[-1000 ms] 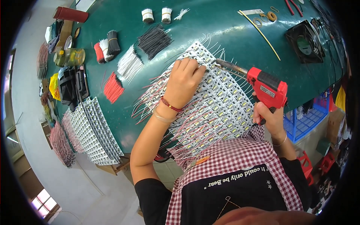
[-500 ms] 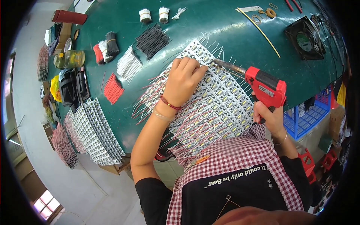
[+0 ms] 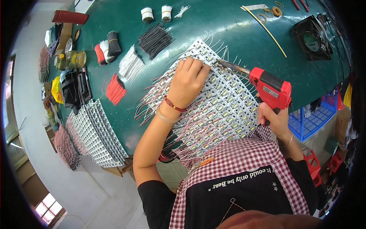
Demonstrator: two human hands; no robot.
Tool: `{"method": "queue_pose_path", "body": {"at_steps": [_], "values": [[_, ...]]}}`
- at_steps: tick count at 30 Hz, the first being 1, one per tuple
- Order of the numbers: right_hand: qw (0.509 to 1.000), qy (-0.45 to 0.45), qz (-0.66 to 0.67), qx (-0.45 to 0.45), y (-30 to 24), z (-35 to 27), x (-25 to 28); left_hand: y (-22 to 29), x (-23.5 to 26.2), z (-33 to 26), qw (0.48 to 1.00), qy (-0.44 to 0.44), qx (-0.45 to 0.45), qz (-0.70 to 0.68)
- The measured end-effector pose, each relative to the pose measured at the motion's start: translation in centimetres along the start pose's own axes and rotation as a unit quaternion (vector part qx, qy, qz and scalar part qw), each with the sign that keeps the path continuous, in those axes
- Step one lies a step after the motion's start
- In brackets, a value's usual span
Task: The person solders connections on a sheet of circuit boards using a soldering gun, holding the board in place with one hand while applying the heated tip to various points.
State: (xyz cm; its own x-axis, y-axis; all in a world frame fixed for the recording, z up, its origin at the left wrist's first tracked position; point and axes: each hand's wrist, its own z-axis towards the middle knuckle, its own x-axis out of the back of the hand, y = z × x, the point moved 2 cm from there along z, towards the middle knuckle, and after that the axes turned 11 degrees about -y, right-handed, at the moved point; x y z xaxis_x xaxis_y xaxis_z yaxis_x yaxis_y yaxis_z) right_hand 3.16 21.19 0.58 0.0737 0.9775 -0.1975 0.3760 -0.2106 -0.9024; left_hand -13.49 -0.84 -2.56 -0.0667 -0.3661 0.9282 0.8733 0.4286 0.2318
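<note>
My left arm comes up from the lower middle of the frame, elbow bent, and my left hand (image 3: pixel 189 78) arches knuckles-up over the upper part of the board sheet (image 3: pixel 228 101). Its fingers lie close together and curl downward; the tips are hidden, so I can't tell whether they pinch anything. My right hand (image 3: pixel 275 119), right of centre, is wrapped around the handle of a soldering gun (image 3: pixel 271 87), fingers clamped on the grip, its metal barrel slanting up and left to the sheet, near my left fingers.

The gun is hard red plastic with a black top; the table (image 3: pixel 213 19) is smooth, glossy green (light glares off it), and my apron (image 3: pixel 232 156) is red-and-white checked cloth. Thin, straight wires lie in a black pile (image 3: pixel 155 41), a white pile (image 3: pixel 131 64) and a red pile (image 3: pixel 115 89) at upper left.

The sheet fills the centre of the frame, its lower edge at my apron: white, dotted with rows of small yellowish and dark parts, fringed with fine red and white wires.
</note>
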Motion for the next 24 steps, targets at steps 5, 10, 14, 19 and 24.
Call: {"method": "queue_pose_path", "body": {"at_steps": [5, 10, 14, 19, 24], "values": [[1.000, 0.004, -0.014, -0.009, 0.0, 0.0, 0.0, 0.1, 0.0, 0.2, 1.000, -0.003, -0.004, 0.004], [1.000, 0.004, -0.020, -0.006, 0.0, 0.0, -0.3, 0.2, 0.2, 0.4, 0.999, -0.013, -0.024, 0.030], [0.999, 0.007, -0.034, -0.006, -0.1, 0.0, -0.5, 0.8, 0.4, 0.6, 0.998, -0.030, -0.009, 0.050], [1.000, 0.006, -0.020, 0.000, -0.4, -0.1, -0.3, 0.9, 0.6, 0.4, 0.999, -0.028, 0.025, -0.001], [1.000, 0.015, 0.000, 0.016, -0.5, -0.4, -0.1, 1.4, 1.7, 0.0, 0.996, -0.033, 0.076, -0.028]]}}
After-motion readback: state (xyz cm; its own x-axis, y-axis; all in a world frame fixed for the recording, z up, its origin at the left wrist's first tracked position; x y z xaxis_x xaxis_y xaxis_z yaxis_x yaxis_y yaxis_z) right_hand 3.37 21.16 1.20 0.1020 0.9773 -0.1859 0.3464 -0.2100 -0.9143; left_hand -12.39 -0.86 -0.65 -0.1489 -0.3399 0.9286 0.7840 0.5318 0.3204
